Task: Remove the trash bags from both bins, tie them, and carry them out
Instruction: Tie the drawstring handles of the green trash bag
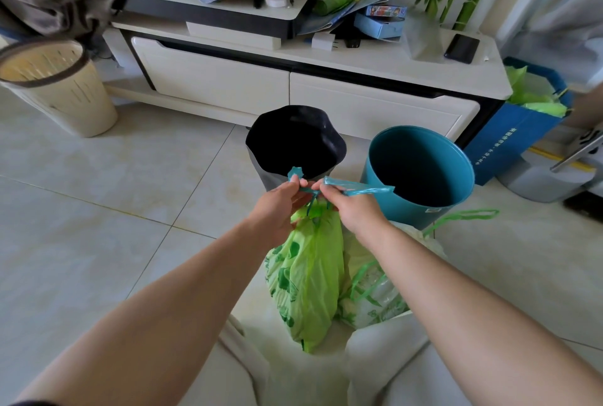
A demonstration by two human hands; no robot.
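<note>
Head cam: left hand (277,206) pinches one teal drawstring end (295,173), right hand (354,206) pinches the other strand (359,189), both at neck of green trash bag (306,278) hanging btwn knees. Second bag (375,294) on floor just right. Grey bin (295,144) & teal bin (421,174) behind, no bags in them.

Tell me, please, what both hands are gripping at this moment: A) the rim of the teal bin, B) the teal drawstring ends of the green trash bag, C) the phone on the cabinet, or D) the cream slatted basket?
B: the left hand and right hand each pinch a teal drawstring end above the green trash bag, apart from the teal bin.
</note>
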